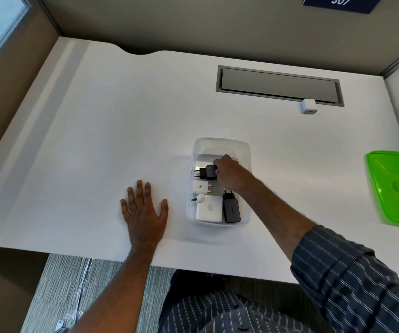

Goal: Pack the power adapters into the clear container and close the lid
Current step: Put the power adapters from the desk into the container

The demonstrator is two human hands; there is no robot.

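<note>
A: Contents of clear container (246,150)?
B: Four adapters: black plug adapter (208,173) pinched by right hand (231,175); small white adapter (201,187); large white power brick (209,209); dark charger (231,209) beside it.
A: Left hand (143,207)?
B: Flat, fingers spread, holding nothing, on white desk (121,128).
A: Lid?
B: Green lid (397,186), well apart at right edge.

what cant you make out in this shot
Head view, the only one:
- Green lid: its right side is cut off by the frame edge, and it is blurred.
- Black adapter under the right hand: the fingers cover its right end, so the grip is hidden.
- Clear container: the hand covers part of its floor.
- Small white cube by the desk slot: too small to identify.
</note>
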